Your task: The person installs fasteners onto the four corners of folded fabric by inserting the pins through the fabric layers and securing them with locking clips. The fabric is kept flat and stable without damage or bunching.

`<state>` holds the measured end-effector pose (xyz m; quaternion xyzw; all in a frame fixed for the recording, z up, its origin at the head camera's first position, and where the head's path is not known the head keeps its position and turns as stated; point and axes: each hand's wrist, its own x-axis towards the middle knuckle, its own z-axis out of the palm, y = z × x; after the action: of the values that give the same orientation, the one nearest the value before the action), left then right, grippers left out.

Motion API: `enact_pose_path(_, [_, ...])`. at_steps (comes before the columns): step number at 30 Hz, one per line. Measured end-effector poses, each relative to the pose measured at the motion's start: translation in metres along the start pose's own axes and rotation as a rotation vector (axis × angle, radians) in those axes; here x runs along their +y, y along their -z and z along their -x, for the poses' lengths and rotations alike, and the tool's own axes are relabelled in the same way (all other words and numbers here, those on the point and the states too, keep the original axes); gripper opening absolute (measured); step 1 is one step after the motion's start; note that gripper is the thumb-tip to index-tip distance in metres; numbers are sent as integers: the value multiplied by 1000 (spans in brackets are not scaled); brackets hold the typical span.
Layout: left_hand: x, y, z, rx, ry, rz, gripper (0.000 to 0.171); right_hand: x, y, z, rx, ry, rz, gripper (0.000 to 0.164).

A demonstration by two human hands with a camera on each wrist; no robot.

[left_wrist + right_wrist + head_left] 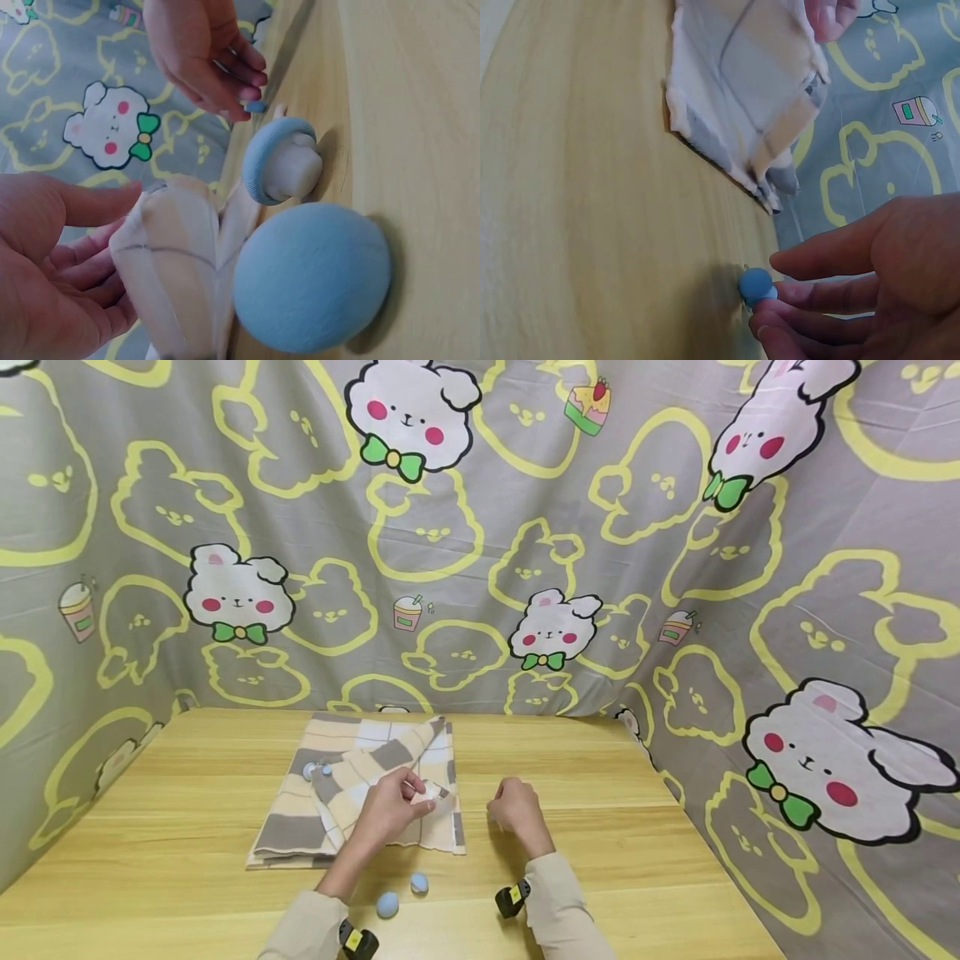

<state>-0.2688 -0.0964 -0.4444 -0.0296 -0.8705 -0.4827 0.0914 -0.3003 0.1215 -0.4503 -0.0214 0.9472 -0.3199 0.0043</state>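
Note:
A folded plaid cloth [288, 831] in beige, grey and white lies on the table. My left hand [390, 810] pinches a raised corner of its top layer between thumb and fingers; the left wrist view shows the lifted fold [172, 262]. To the right of the cloth, my right hand [517, 810] holds a small blue-capped fastener [756, 285] with a pale stem at its fingertips, just above the table. Two more mushroom-shaped fasteners lie near the left forearm: one shows a round blue cap [311, 277], the other a white base [292, 169].
Two small light-blue pieces [327, 769] sit at the left part of the cloth. The wooden table [615, 843] ends at a grey curtain [450, 552] with yellow outlines and white cartoon animals, hanging behind and at both sides.

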Motion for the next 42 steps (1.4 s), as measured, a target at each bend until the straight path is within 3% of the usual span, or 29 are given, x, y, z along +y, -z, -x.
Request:
enact_pose_path(5, [1,-3,1,-8,-6,-33,37,3,-3,-1,-14,16,-15,38])
enact_pose_path(13, [0,-4,2,6,4,-37,25,5,-6,-2,-18,28,-25,45])
enact_pose_path(18, [-2,-4,2,6,4,-37,22,3,-4,-1,19,20,-34,35])
enact_pose_path(22, [-2,-4,2,8,3,-34,20,-2,0,-2,57,77,-110,18])
enact_pose_path(25, [-2,-3,1,7,-1,-24,19,-9,1,-2,-58,125,-317,5])
enact_pose_path(28, [-2,-3,1,6,0,-21,18,-18,0,-1,-250,115,-561,13])
enact_pose_path(30, [-3,-3,0,7,0,-23,18,-22,-2,1,-346,102,-658,17])
enact_pose_path(36, [0,-1,1,10,-11,-27,20,-27,-9,3,-453,111,-718,20])
enact_pose_path(42, [2,2,1,2,-11,-12,20,-30,-12,4,-461,113,-742,20])
